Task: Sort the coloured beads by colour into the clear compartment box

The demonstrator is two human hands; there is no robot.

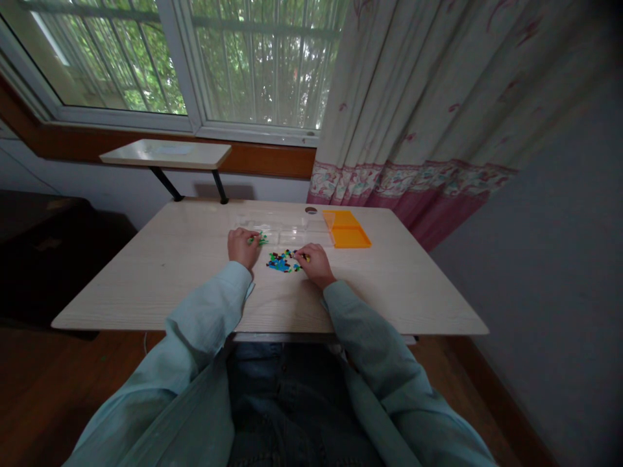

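Note:
A small heap of tiny coloured pieces (281, 261), mostly blue with green, black and yellow, lies on the pale wooden table (170, 272). My left hand (242, 247) rests closed just left of the heap, with a few green pieces (261, 240) at its fingertips. My right hand (316, 261) sits at the heap's right edge, fingers curled, pinching a small yellow piece. Behind the hands lies a clear plastic compartment tray (277, 227).
An orange lid (346, 229) lies flat at the back right of the table beside the clear tray. A small round cable hole (311, 210) is in the far edge. A white shelf (165, 153) and window stand behind, a curtain (418, 117) to the right.

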